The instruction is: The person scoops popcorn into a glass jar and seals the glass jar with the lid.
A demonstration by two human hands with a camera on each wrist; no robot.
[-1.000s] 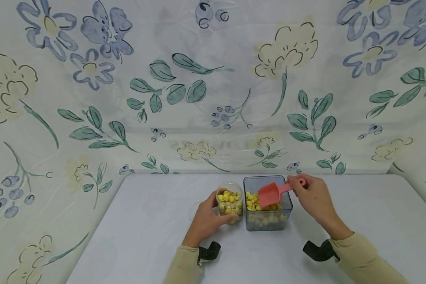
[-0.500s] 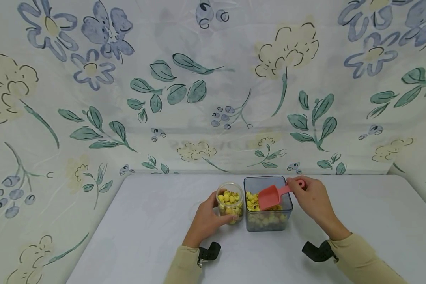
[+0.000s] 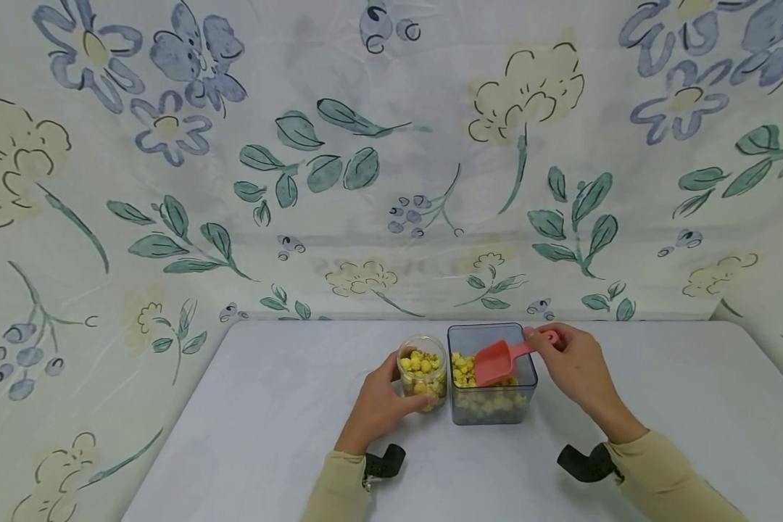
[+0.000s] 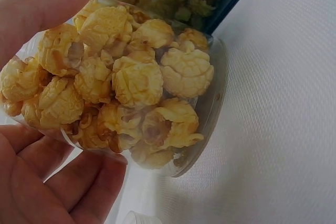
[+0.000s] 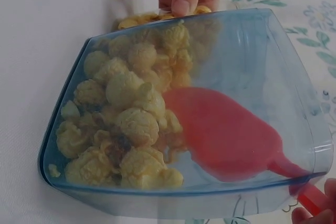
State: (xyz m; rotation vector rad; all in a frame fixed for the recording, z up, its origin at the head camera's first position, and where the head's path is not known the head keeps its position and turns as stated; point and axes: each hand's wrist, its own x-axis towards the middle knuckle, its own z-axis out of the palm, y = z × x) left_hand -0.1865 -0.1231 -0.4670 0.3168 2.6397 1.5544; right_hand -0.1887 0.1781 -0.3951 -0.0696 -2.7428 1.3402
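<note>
A small round clear jar (image 3: 423, 371) full of yellow popcorn (image 4: 126, 85) stands on the table, and my left hand (image 3: 380, 403) grips it from the left side. Right beside it is a square blue-tinted container (image 3: 492, 377) partly filled with popcorn (image 5: 123, 124). My right hand (image 3: 570, 362) pinches the handle of a pink scoop (image 3: 501, 359), whose bowl dips into the container (image 5: 286, 77) above the popcorn. The scoop (image 5: 231, 137) shows through the container wall in the right wrist view.
The white table (image 3: 267, 420) runs to a floral cloth backdrop (image 3: 391, 159) behind and at both sides. Black wrist mounts (image 3: 385, 462) sit on both forearms near the table's front.
The scoop has sunk slightly lower into the blue container, with my right hand shifting a little left. My left hand and the jar have stayed still.
</note>
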